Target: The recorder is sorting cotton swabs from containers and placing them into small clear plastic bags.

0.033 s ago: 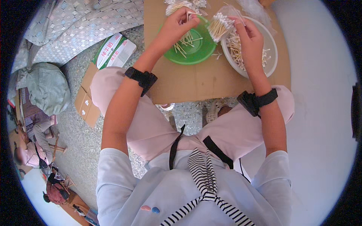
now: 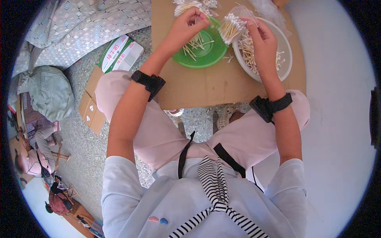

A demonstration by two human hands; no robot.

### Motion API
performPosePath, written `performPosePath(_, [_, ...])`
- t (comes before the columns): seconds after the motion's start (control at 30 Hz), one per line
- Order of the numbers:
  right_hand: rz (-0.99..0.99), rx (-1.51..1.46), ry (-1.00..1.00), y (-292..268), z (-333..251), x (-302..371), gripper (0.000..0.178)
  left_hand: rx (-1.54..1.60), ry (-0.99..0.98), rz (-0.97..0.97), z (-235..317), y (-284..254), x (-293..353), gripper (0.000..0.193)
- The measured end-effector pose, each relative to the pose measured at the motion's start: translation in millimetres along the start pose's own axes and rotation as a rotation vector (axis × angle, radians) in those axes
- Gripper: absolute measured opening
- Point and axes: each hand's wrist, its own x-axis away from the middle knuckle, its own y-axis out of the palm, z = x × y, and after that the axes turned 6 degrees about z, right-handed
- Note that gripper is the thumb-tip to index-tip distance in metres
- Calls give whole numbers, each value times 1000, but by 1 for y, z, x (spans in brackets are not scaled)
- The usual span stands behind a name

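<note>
My right hand (image 2: 264,39) is closed on the edge of a clear plastic bag packed with cotton swabs (image 2: 231,28); the bag is tilted between the two bowls. Over the left rim of a green plastic bowl (image 2: 216,59) is my left hand (image 2: 186,27), its thumb and fingers curled close together. What they hold, if anything, is too blurred to make out. A few loose cotton swabs (image 2: 190,51) lie in the green bowl. Under my right hand stands a white bowl (image 2: 289,59) holding many loose cotton swabs (image 2: 247,51).
Both bowls stand on a cardboard-covered table (image 2: 190,87). More cotton swabs (image 2: 184,7) are piled at its far edge, with crumpled clear plastic (image 2: 270,10) at the far right. A white wall (image 2: 337,99) borders the right side. Cartons (image 2: 119,53) lie on the floor at left; other people sit farther off.
A white stick showed at my left fingertips a moment before and is no longer visible there. My right hand and the bag stay in place.
</note>
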Motion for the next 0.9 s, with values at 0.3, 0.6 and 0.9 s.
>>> performPosePath(0.3, [-5,51,-13,1,-5,-7,23,-18,27,-21,4,-11,-6,17])
performPosePath(0.6, [-12,26,-97,-1,-9,-3,21,-296,119,-91,49,-25,6,39])
performPosePath(0.9, [-79,-144,-62,2,-7,2,27,-1028,496,-319,3,-4,21,42])
